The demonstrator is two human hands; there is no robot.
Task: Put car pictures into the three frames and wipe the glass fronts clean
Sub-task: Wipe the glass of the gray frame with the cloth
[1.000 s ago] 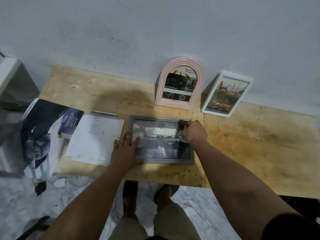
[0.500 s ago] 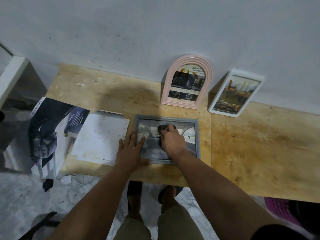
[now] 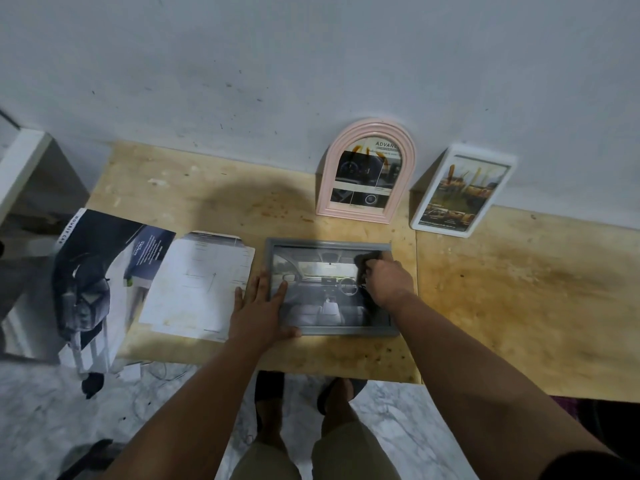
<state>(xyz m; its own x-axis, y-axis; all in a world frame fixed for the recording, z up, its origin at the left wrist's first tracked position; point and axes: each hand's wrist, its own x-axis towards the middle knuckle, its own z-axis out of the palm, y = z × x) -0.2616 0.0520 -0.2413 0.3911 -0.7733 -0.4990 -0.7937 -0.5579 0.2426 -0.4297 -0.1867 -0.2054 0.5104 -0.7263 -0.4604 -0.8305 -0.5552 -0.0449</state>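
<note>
A grey frame (image 3: 330,330) lies flat on the wooden table (image 3: 502,306), holding a picture of a car interior. My left hand (image 3: 258,311) presses flat on its left edge, fingers spread. My right hand (image 3: 389,280) is closed on a dark cloth (image 3: 363,263) and rests on the glass near the frame's upper right corner. Against the wall lean a pink arched frame (image 3: 367,171) and a white frame (image 3: 462,190), each with a car picture inside.
A white sheet of paper (image 3: 199,284) lies left of the grey frame. A car brochure (image 3: 100,282) hangs over the table's left edge. The wall stands right behind the table. My feet are on the marble floor below.
My right hand with the cloth has slid from the middle of the glass back to the upper right corner. My left hand has stayed on the frame's left edge.
</note>
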